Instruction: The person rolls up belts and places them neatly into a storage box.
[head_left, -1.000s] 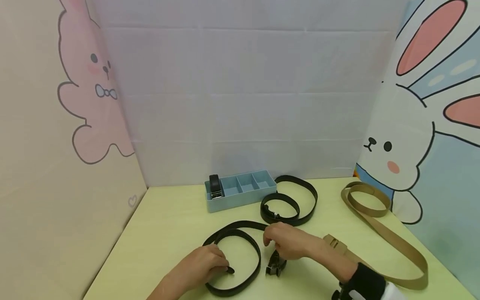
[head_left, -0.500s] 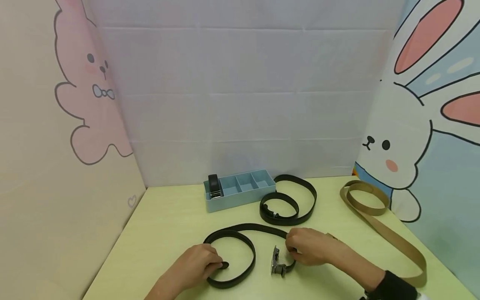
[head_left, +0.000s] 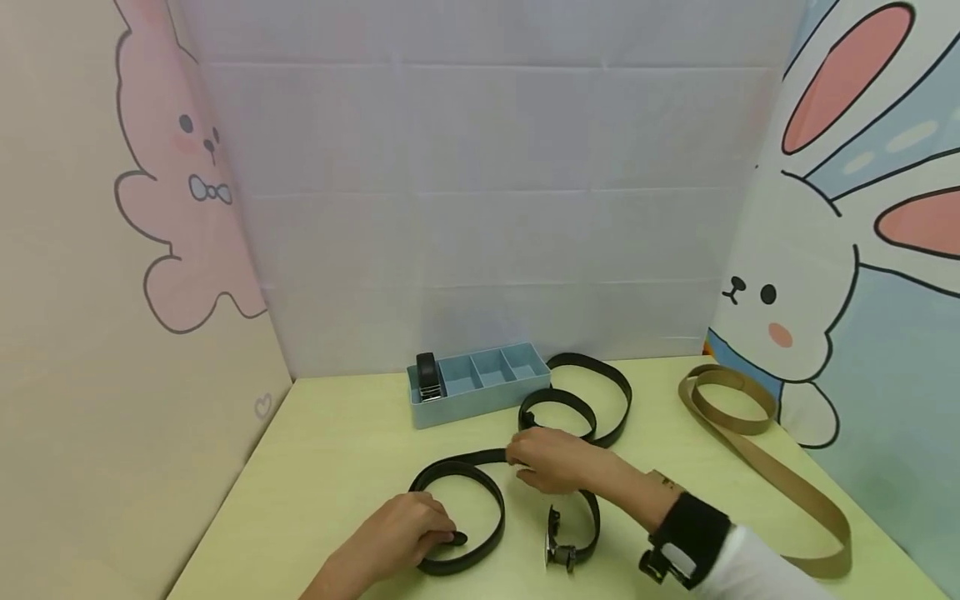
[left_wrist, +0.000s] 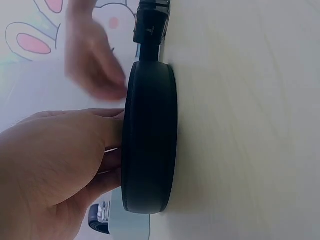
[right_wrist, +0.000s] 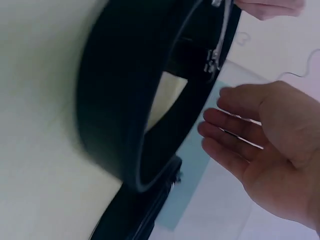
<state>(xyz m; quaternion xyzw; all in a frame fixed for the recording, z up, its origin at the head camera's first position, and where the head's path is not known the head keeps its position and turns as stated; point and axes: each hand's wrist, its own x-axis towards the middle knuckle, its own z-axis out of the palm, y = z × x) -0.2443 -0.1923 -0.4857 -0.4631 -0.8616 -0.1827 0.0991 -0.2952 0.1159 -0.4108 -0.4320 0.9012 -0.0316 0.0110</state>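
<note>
A black belt (head_left: 500,521) stands on its edge on the table, wound into a loose coil with a looser stretch running right. My left hand (head_left: 408,529) pinches the belt's tip inside the coil; in the left wrist view the coil's outer face hides part of the fingers. My right hand (head_left: 558,460) hovers by the upper stretch of the belt. Its fingers look loosely bent and apart from the strap in the right wrist view, with nothing between them. The metal buckle (head_left: 557,546) is at the belt's other end, below the right hand.
At the back, a blue divided box (head_left: 480,400) holds a rolled black belt (head_left: 428,375) in its left compartment. Another black belt (head_left: 628,392) lies loosely coiled beside it. A tan webbing belt (head_left: 795,479) stretches along the right side, partly behind my right arm.
My right hand went right along the strap, then came back left to the upper stretch. The buckle end opened out into a curve. My left hand stays about where it was.
</note>
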